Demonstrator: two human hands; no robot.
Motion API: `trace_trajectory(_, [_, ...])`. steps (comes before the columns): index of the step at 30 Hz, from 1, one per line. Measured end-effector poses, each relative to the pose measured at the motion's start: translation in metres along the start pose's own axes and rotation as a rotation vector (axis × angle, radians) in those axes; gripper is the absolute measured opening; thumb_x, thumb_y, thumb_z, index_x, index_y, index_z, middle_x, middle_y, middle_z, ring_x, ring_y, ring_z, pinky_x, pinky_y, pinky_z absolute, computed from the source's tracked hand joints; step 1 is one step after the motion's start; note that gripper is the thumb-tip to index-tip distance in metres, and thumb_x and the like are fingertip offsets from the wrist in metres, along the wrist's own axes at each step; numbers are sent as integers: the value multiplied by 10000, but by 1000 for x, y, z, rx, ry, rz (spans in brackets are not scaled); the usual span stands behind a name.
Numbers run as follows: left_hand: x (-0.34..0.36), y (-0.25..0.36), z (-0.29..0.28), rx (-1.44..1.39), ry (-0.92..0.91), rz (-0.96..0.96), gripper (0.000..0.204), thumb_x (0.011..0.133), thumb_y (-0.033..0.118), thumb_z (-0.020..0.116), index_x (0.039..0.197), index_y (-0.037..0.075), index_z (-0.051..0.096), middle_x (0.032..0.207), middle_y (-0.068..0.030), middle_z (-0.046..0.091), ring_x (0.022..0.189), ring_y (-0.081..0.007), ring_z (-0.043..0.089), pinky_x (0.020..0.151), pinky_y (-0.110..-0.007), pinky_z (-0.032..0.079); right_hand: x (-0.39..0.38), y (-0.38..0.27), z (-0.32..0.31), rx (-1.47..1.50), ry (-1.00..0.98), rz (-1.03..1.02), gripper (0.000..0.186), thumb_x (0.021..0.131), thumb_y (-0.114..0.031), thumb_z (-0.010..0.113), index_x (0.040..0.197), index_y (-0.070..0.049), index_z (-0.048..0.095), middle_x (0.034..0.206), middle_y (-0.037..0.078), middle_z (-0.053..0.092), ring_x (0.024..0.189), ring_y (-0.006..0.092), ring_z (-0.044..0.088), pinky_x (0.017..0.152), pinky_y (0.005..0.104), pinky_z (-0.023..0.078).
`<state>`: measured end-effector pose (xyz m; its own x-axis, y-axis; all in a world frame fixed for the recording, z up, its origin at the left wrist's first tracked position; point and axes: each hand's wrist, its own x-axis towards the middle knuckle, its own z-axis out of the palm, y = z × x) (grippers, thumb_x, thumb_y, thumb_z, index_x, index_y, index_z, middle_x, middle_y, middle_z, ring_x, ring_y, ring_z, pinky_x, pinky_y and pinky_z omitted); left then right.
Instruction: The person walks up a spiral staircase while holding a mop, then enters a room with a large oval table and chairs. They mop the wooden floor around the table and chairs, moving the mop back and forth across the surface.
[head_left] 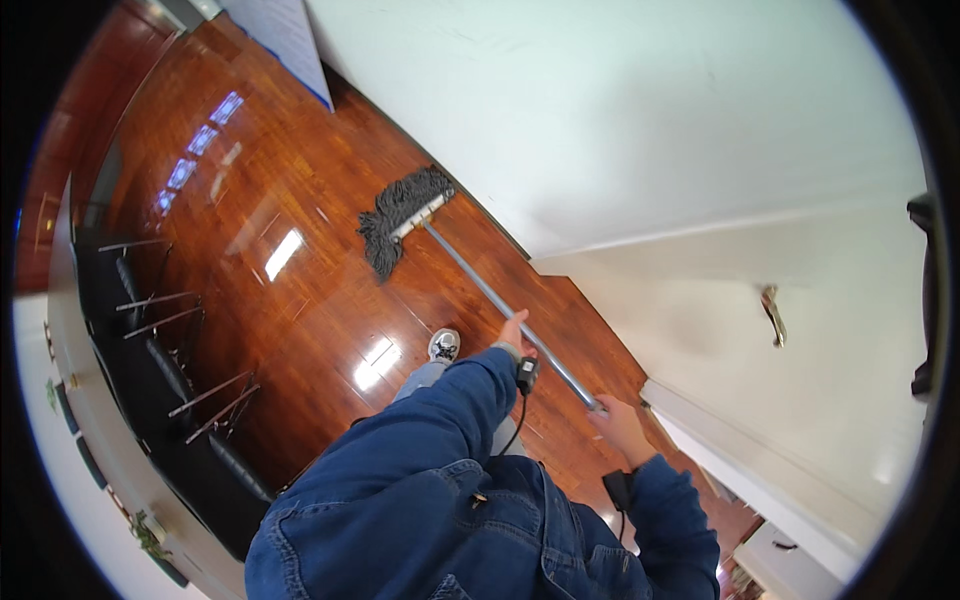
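A mop's grey metal pole (482,283) slants from its dark grey string head (412,205) down toward me. Partway along the pole, my left hand (516,334) is closed around it, the thumb lying along the metal. My right hand (622,428) grips the pole's upper end, nearest my body. The strings lie spread on the shiny brown wood floor (300,190), close to the foot of the white wall. A pale bar joins the strings to the pole.
A white wall (620,110) runs along the right, with a door handle (773,316) on a pale door. Black chairs (200,470) with metal legs line the left side. A board (285,45) leans at the back. My shoe (444,345) stands on the floor.
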<state>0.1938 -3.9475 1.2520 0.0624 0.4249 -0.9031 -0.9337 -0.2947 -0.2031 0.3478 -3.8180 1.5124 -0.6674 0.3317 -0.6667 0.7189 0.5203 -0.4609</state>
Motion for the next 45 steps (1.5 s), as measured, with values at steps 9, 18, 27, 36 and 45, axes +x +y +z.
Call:
trace_trajectory(9, [-139, 257, -107, 296, 84, 637, 429, 914, 296, 555, 1309, 177, 437, 1124, -50, 616, 858, -163, 627, 604, -313, 428, 238, -185, 82, 157, -175, -207, 252, 824, -180, 592, 951, 38, 578, 754, 179, 640, 560, 254, 654, 559, 377, 519])
trace_trajectory(18, [-134, 182, -228, -61, 382, 483, 290, 933, 278, 470, 1184, 135, 493, 995, -76, 630, 866, -225, 606, 674, -387, 461, 238, -168, 151, 95, -173, -329, 268, 810, -177, 589, 983, 27, 599, 893, 226, 656, 788, 342, 665, 685, 409, 551])
trace_trajectory(27, [-4, -66, -60, 2, 43, 348, 516, 940, 369, 508, 1351, 104, 346, 1289, -152, 478, 1119, -314, 504, 905, -554, 433, 76, 61, 29, 320, -325, -149, 295, 840, -127, 613, 1102, 4, 583, 882, 72, 618, 667, 153, 646, 485, 242, 467])
trace_trajectory(36, [82, -377, 98, -309, -132, -63, 390, 922, 370, 543, 969, -7, 452, 784, -151, 534, 760, -324, 557, 695, -478, 500, -165, 256, -160, -635, 23, -92, 267, 758, -148, 616, 1023, -136, 644, 785, 189, 657, 726, 334, 651, 650, 436, 511])
trace_trajectory(45, [94, -440, 149, -481, -227, -128, 103, 973, 128, 452, 930, 34, 451, 768, -87, 508, 703, -229, 536, 753, -442, 500, -182, 262, -209, -1133, 264, -243, 117, 749, -104, 595, 838, -154, 653, 651, 121, 626, 635, 328, 626, 573, 447, 480])
